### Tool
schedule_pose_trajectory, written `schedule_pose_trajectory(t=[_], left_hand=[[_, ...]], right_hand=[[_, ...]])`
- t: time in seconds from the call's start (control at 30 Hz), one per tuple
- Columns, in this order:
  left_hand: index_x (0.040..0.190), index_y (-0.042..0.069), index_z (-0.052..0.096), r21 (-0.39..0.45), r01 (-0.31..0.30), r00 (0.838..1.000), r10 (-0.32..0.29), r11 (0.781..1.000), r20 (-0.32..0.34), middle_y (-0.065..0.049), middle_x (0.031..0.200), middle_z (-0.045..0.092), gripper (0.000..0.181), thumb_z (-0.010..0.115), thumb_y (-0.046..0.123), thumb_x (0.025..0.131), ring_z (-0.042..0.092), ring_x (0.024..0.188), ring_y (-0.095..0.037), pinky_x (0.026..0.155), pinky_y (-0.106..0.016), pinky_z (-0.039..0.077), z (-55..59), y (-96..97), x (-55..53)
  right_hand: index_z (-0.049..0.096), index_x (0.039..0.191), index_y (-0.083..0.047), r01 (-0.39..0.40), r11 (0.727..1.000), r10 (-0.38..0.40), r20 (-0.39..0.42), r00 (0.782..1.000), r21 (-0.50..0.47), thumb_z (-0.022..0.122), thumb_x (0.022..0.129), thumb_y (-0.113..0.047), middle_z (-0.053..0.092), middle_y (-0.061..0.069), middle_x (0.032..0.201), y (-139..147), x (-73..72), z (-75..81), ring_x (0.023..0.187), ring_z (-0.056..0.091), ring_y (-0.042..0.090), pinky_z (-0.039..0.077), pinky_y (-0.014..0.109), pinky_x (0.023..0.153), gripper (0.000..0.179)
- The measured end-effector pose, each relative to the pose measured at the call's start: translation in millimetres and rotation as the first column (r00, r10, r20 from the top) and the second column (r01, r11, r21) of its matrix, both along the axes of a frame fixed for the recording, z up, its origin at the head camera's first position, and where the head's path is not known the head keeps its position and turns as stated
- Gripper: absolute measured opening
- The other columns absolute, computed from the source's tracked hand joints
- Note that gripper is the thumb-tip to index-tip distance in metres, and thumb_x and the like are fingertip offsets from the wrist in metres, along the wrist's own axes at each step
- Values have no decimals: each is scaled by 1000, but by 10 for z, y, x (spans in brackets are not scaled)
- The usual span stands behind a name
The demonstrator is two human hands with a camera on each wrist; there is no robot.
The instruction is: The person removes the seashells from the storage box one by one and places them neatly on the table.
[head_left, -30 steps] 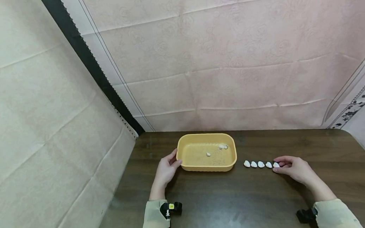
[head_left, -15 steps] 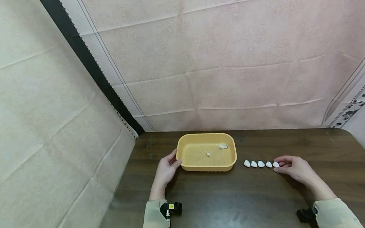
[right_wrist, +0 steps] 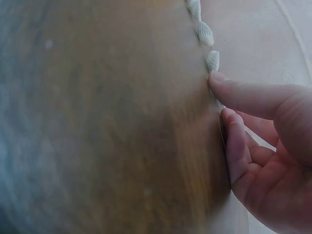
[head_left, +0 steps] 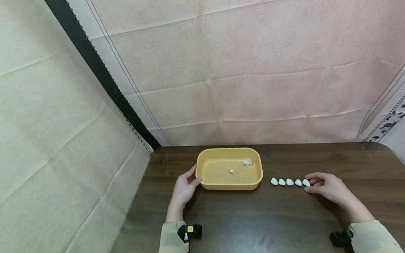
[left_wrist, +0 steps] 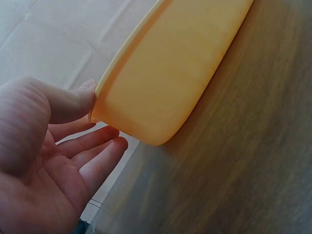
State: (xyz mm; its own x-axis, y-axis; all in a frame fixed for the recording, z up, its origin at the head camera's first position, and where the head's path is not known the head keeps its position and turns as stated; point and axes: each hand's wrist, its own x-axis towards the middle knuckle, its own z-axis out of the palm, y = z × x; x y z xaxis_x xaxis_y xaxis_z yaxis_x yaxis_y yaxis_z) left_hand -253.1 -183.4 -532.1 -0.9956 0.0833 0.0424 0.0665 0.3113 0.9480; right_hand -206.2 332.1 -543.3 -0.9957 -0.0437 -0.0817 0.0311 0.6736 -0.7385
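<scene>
My left hand (head_left: 185, 186) grips the left end of a yellow plastic tub (head_left: 224, 185). In the left wrist view, its thumb lies over the tub's rim and the fingers curl underneath. Over on the right, several small white seashells stand in a short row on the table. My right hand (head_left: 324, 186) holds its thumb and forefinger around the row's rightmost seashell (head_left: 306, 182). The right wrist view shows the thumb tip against a ridged shell (right_wrist: 213, 60); how firmly it is held is unclear.
Inside the tub lie a few white pieces (head_left: 247, 162), one small shell (head_left: 231, 171) and scattered grit. The brown wooden table (head_left: 237, 226) meets cloth-covered walls at its back and left. The leftmost row shell (head_left: 273, 181) lies just right of the tub.
The rightmost seashell has shifted very slightly back and left. My right thumb has edged a little to the right. My left hand and the tub stay in place.
</scene>
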Motion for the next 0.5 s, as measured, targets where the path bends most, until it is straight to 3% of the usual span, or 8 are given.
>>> schedule_pose_trajectory(t=[0.23,0.5], left_hand=[[158,3,50,8,-9,1000,9,1000,30,-15,161,51,56,67,4,105,53,145,-32,114,-46,48,14,7,0],[159,3,50,10,-6,1000,5,1000,22,-16,161,51,56,67,4,105,53,145,-33,115,-48,47,6,-6,-9]], right_hand=[[66,136,6,-14,998,17,36,999,-63,90,90,-24,72,15,114,46,27,21,96,68,20,55,24,75,60],[60,144,6,-21,993,30,72,997,-120,86,94,-25,72,18,122,109,39,41,101,69,18,55,22,78,65]])
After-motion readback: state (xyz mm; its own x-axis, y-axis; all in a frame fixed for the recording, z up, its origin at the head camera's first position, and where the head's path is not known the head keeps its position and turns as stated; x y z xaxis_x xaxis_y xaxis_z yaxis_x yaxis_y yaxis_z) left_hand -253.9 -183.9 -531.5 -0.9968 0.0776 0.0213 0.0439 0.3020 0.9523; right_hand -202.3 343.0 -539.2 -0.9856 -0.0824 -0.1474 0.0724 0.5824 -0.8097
